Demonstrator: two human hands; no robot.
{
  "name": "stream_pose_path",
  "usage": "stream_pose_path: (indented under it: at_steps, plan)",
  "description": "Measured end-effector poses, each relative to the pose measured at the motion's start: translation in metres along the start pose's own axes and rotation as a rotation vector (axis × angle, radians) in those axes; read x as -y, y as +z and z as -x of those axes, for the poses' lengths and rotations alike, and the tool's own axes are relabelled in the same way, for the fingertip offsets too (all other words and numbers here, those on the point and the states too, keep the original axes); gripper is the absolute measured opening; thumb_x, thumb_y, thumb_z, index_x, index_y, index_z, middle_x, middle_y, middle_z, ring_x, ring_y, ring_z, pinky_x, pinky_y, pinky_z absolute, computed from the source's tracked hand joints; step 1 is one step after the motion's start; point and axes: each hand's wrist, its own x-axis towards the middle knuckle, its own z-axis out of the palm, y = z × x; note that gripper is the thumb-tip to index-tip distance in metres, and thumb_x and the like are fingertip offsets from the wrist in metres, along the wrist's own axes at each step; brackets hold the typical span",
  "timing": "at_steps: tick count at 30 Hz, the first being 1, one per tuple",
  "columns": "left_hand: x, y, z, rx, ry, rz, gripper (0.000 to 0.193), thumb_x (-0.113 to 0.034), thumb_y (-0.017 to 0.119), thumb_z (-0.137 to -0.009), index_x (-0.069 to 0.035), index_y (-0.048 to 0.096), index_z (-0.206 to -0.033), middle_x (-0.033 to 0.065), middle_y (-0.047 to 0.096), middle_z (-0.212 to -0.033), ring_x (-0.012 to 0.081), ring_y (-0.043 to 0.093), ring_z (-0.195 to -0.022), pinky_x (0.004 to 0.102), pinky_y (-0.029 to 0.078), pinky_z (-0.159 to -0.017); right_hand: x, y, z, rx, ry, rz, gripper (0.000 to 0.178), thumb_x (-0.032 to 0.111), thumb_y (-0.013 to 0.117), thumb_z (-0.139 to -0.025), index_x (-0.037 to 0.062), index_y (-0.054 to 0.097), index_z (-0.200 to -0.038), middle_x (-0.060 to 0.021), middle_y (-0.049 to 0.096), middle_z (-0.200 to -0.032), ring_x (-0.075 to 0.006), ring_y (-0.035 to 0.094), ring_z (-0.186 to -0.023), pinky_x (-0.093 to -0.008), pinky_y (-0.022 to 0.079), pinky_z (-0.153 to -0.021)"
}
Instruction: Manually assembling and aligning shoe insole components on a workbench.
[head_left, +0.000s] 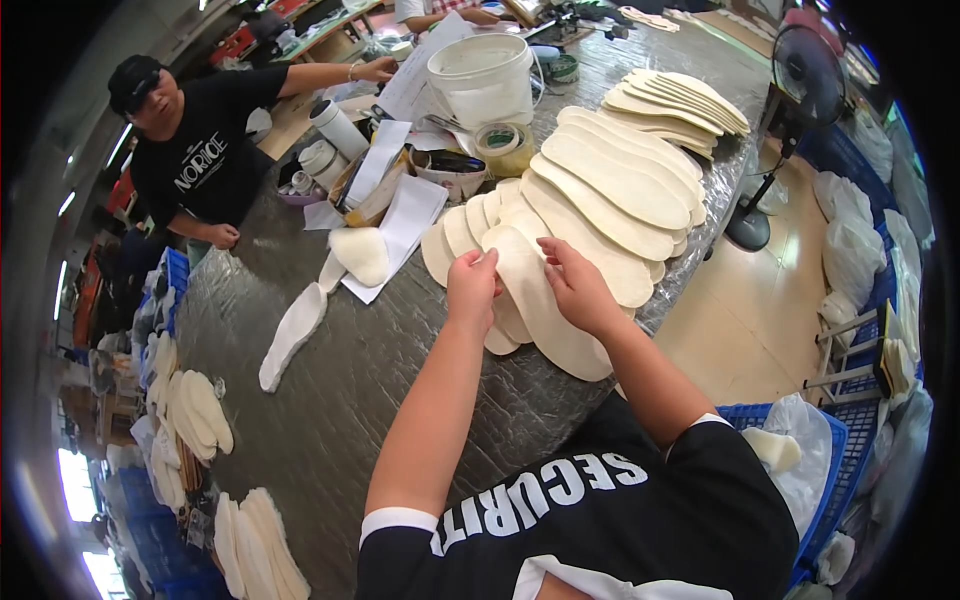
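From my remote seat, I have the left hand point(473, 288) at nine o'clock of a cream insole point(535, 285) and the right hand point(578, 283) at three o'clock of it. The left grip has its thumb at the insole's edge and its fingers curled; the right grip has its fingers bent beside the opposite edge. I cannot tell whether either one truly pinches the piece. The insole lies lengthwise between them, its wide end toward five o'clock, over a spread of overlapping insoles point(620, 175) that fans out toward two o'clock. Beyond that, at half past one, I see a neat stack of insoles point(680, 112). All of it sits on a dark, wrinkled table point(360, 425). Near twelve o'clock stand a tape roll point(505, 163) and, behind it, a white bucket point(478, 95); a bowl point(450, 186) of dark tools is at eleven, white papers point(408, 225) at ten, and a long white piece point(296, 333) at half past eight. Farther out, a co-worker point(195, 145) stands at ten, one arm stretched over the table, a pedestal fan point(805, 65) at two, and a blue crate point(840, 450) at four.
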Motion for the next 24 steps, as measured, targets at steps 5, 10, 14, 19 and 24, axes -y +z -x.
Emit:
stream_pose_path:
  at_steps: [5,10,14,19,24]
  plan:
    - [-0.004,-0.018,0.005,0.253,0.138,-0.075,0.023,-0.004,0.059,-0.089,0.005,0.058,-0.11,0.0072,0.064,-0.092,0.0157,0.062,-0.08,0.0305,0.048,-0.071,0.019,-0.003,-0.006,0.198,0.136,0.124,0.039,0.019,0.047,-0.098,0.0055,0.042,-0.135,-0.024,0.061,-0.118,-0.0363,0.06,-0.109,-0.04,0.046,-0.093]
    - [0.015,-0.08,0.09,0.184,0.134,0.463,0.033,-0.001,0.05,-0.091,0.005,0.052,-0.124,0.0149,0.058,-0.121,0.0261,0.057,-0.112,0.041,0.046,-0.096,0.009,-0.013,0.002,0.153,0.127,0.004,0.042,0.026,0.052,-0.096,0.0024,0.045,-0.13,-0.0304,0.06,-0.116,-0.0411,0.059,-0.11,-0.0397,0.046,-0.094]
    - [0.058,-0.176,0.157,-0.211,-0.012,0.697,0.039,0.001,0.043,-0.091,0.004,0.048,-0.13,0.0163,0.057,-0.125,0.0301,0.055,-0.118,0.0452,0.043,-0.102,-0.007,-0.001,0.011,0.02,0.103,-0.131,0.028,0.01,0.058,-0.091,-0.0019,0.056,-0.117,-0.0249,0.064,-0.108,-0.0378,0.06,-0.108,-0.0377,0.048,-0.09]
    - [0.093,-0.234,0.245,-0.426,0.013,0.497,0.049,0.003,0.044,-0.085,0.005,0.043,-0.134,0.0201,0.057,-0.123,0.0308,0.062,-0.105,0.0444,0.053,-0.09,-0.021,0.015,0.018,-0.165,-0.38,0.269,0.01,0.001,0.062,-0.084,0.0011,0.063,-0.094,-0.0137,0.067,-0.096,-0.0333,0.062,-0.102,-0.0419,0.046,-0.088]
    - [0.085,-0.291,0.285,-0.567,-0.248,-0.891,0.047,-0.004,0.055,-0.081,0.006,0.049,-0.126,0.0163,0.064,-0.095,0.0288,0.065,-0.081,0.0405,0.054,-0.073,-0.007,0.031,0.018,-0.119,-0.515,0.352,0.009,-0.002,0.063,-0.08,0.0036,0.062,-0.087,-0.0099,0.066,-0.091,-0.0328,0.059,-0.103,-0.0421,0.043,-0.089]
